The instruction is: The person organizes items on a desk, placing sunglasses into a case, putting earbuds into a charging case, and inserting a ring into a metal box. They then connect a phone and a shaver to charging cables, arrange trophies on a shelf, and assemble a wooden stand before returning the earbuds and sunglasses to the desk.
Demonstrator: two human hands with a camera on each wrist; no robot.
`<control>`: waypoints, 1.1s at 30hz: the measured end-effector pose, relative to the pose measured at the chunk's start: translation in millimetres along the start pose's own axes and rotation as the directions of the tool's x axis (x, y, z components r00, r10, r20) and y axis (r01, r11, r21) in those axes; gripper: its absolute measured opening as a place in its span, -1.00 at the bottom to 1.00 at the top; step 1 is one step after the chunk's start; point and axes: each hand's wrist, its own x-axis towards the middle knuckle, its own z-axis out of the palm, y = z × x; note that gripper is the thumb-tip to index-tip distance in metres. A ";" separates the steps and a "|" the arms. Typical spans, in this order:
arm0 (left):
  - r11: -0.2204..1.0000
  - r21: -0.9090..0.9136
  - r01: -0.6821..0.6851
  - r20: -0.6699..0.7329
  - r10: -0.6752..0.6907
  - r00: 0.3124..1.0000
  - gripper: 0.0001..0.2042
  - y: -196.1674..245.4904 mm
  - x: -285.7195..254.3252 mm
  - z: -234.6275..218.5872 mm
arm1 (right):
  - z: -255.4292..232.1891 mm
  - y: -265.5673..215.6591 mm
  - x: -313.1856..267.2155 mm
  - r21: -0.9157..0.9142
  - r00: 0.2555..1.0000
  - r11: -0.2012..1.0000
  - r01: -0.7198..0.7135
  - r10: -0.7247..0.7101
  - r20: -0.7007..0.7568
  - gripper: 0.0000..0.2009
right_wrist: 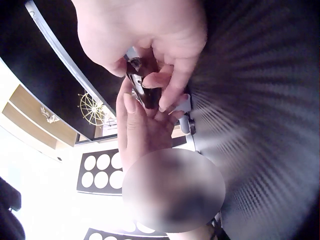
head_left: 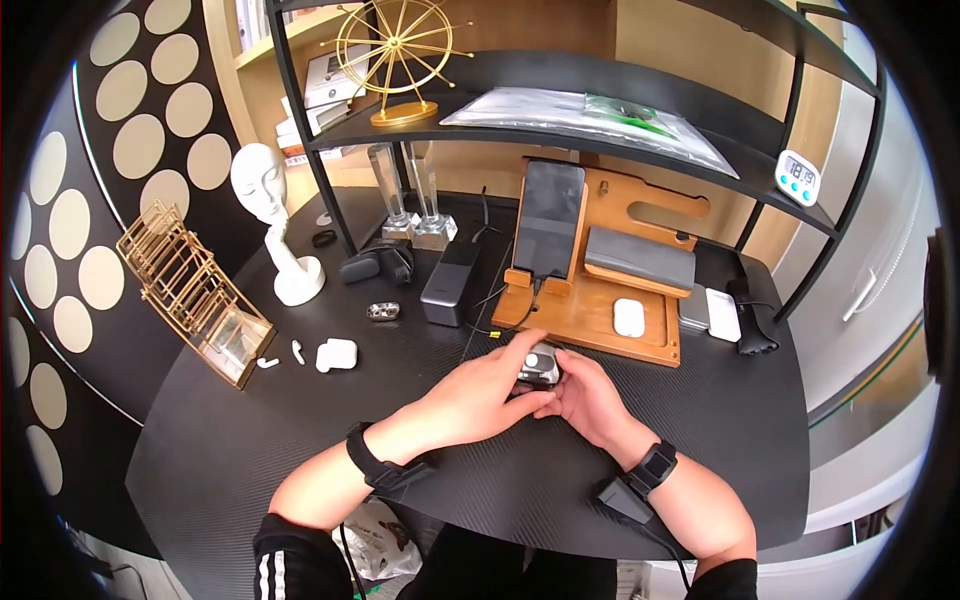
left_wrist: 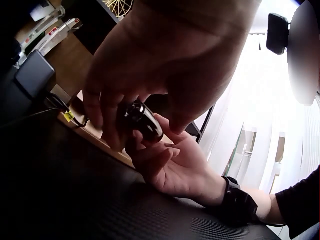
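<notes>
In the head view, both hands meet over the black tabletop [head_left: 450,480] around a small, rounded black-and-silver device [head_left: 540,366], its exact kind unclear. My left hand [head_left: 478,393] grips its left side, index finger reaching over the far edge and thumb at the near side. From the other side, my right hand [head_left: 592,398] holds it between thumb and fingers. Its dark glossy shell [left_wrist: 146,122] shows between the fingers in the left wrist view. The right wrist view shows the same shell [right_wrist: 145,87], partly covered by fingertips.
A wooden stand [head_left: 600,345] bearing a phone [head_left: 550,215] stands just beyond the hands. To the left lie a white earbud case [head_left: 337,355], two loose earbuds, a small shiny device [head_left: 382,312] and a grey power bank [head_left: 449,285]. A black shelf [head_left: 460,128] spans the back.
</notes>
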 end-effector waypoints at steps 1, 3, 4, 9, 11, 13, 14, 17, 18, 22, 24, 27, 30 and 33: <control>1.000 0.002 0.000 -0.003 0.000 1.000 -0.38 0.9 0.7 -2.8 | 1.1 0.7 -0.7 -0.037 1.000 0.999 -0.006 0.006 -0.010 -0.67; 0.979 -0.139 0.149 0.119 -0.132 0.984 -0.48 2.9 3.8 -9.2 | -4.6 2.8 0.0 -0.043 1.000 0.999 -0.008 0.009 0.026 -0.67; 0.979 -0.141 0.146 0.121 -0.129 0.984 -0.48 -1.4 4.2 -7.1 | -7.1 3.2 -0.9 -0.046 0.998 0.999 -0.012 0.015 0.059 -0.67; 0.724 -0.665 0.186 0.167 -0.099 0.981 -0.55 -37.7 15.0 3.7 | -2.9 2.5 -0.1 -0.081 0.999 0.996 -0.033 0.035 0.022 -0.69; 0.614 -0.732 0.295 0.280 -0.124 0.952 -0.59 -40.2 15.6 -2.6 | 0.5 3.5 0.2 -0.112 0.999 0.993 -0.032 0.033 0.006 -0.69; 0.600 -0.737 0.311 0.247 -0.189 0.950 -0.64 -31.1 17.6 -9.6 | -6.1 4.6 1.0 -0.141 0.997 0.990 -0.014 0.025 0.078 -0.66; 0.585 -0.739 0.335 0.218 -0.263 0.940 -0.68 -27.2 17.5 -13.6 | -8.6 7.5 0.1 -0.149 0.997 0.989 -0.007 0.019 0.079 -0.66; 0.595 -0.754 0.280 0.162 -0.244 0.956 -0.70 -26.0 14.9 -24.9 | -7.8 6.0 2.2 -0.069 0.999 0.997 0.016 -0.014 0.041 -0.59; 0.555 -0.783 0.279 0.179 -0.229 0.957 -0.69 -22.6 12.6 -33.3 | -7.9 3.4 0.8 -0.066 0.997 0.998 0.012 -0.008 0.071 -0.60; 0.644 -0.740 0.192 0.072 -0.208 0.975 -0.68 -5.5 -4.8 -68.1 | -6.8 0.2 -0.3 -0.117 0.999 0.993 -0.001 0.007 0.053 -0.63; 0.704 -0.665 0.250 0.080 -0.266 0.961 -0.66 -7.8 -18.2 -82.5 | -6.8 2.6 -1.7 -0.111 0.999 0.994 0.006 -0.002 0.032 -0.64; 0.753 -0.542 0.374 0.106 -0.380 0.919 -0.64 -20.7 -51.4 -96.7 | -4.8 1.8 -3.0 -0.110 1.000 0.994 0.019 -0.017 0.024 -0.68; 0.759 -0.418 0.499 0.115 -0.501 0.858 -0.66 -37.3 -96.4 -111.5 | -5.8 3.3 -2.3 -0.120 0.998 0.992 0.034 -0.028 0.047 -0.70; 0.690 -0.423 0.587 0.117 -0.601 0.791 -0.67 -46.3 -136.0 -128.0 | -5.9 4.2 -2.1 -0.123 0.999 0.992 0.035 -0.030 0.039 -0.70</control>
